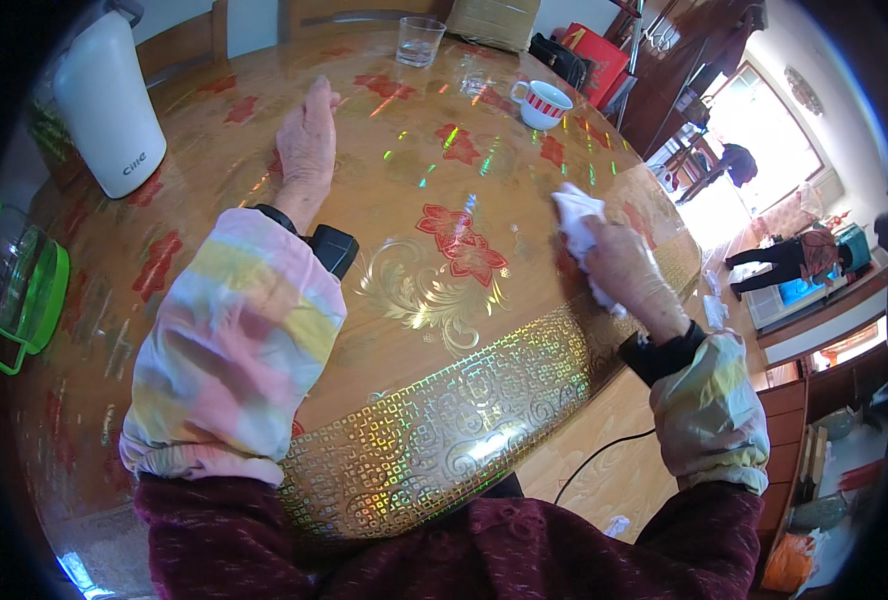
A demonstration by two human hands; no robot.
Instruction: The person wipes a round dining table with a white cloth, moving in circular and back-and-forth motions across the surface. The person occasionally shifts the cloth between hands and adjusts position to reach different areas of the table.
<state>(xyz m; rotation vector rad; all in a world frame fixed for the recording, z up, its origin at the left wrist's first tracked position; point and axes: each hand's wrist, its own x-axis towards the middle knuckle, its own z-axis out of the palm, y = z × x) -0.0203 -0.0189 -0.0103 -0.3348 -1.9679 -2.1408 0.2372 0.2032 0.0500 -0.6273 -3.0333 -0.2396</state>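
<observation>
A crumpled white cloth is in the grip of my right hand, pressed to the right part of the table near its patterned gold border. Slight blur shows on that hand and cloth. My left hand rests on its side on the tabletop with nothing seen in it, its fingers curled and partly hidden. Beneath both hands lies a glossy table cover printed with red flowers and gold scrolls. Pastel oversleeves cover both forearms, and each wrist wears a black strap.
A white kettle-like appliance stands at the left, above a green-rimmed clear container. Farther back are a drinking glass, a red-striped cup, a cardboard box and a red box. Another person stands at the far right.
</observation>
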